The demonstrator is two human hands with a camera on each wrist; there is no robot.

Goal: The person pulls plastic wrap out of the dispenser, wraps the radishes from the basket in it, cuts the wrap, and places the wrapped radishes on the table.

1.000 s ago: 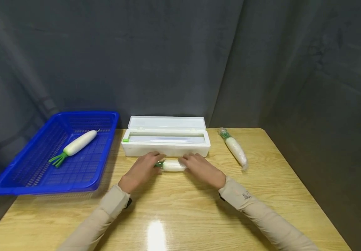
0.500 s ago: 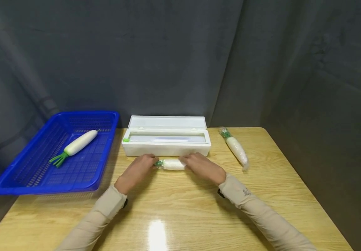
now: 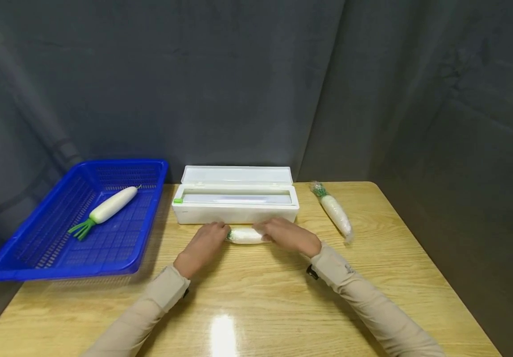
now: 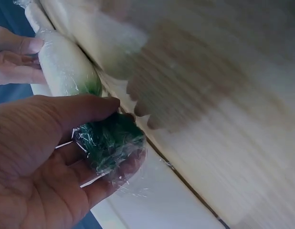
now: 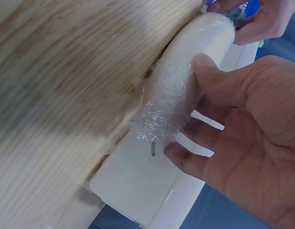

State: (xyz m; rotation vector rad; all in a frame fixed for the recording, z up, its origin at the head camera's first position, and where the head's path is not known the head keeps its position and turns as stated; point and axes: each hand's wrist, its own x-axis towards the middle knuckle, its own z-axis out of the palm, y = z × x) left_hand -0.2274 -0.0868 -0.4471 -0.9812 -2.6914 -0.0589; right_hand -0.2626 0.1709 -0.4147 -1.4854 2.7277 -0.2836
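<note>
A white radish (image 3: 245, 236) wrapped in clear film lies crosswise on the table, along the front of a white cling film box (image 3: 234, 216). My left hand (image 3: 203, 246) holds its leafy end; in the left wrist view, thumb and fingers are around the green leaves (image 4: 109, 138), bunched under crinkled film. At the root end is my right hand (image 3: 285, 234). Seen from the right wrist, its thumb lies on the wrapped body and its fingers curl beneath, beside loose wrinkled film (image 5: 159, 117) at the tip. In the head view the hands cover both ends.
The box's lid (image 3: 237, 174) stands raised at the back, with a green piece (image 3: 178, 201) at its left. A blue basket (image 3: 138, 248) on the left holds an unwrapped radish (image 3: 114, 205). Another wrapped radish (image 3: 336, 214) lies at right. Dark curtains hang behind.
My left hand first drew slightly left, showing more of the leaves, then came back right and now covers most of them. The right hand has stayed nearly in place at the root end.
</note>
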